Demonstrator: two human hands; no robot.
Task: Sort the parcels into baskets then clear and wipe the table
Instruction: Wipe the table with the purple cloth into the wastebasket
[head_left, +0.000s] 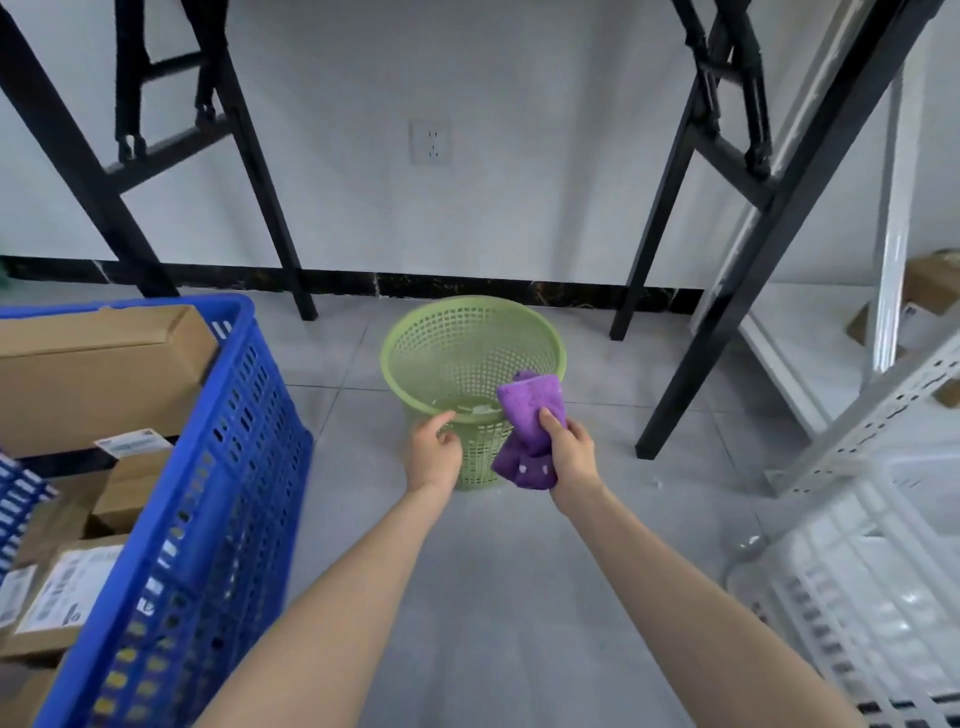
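Observation:
A round green mesh waste bin stands on the grey floor under the table, with pale scraps at its bottom. My left hand rests at the bin's near rim, fingers curled, nothing clearly held in it. My right hand grips a purple cloth just over the bin's near right edge; the cloth bunches above and below the fist. At the left, a blue crate holds several brown cardboard parcels with white labels.
Black folding table legs rise on both sides of the bin. A white metal rack and a white crate stand at the right, with cardboard boxes behind. A wall socket sits on the white wall.

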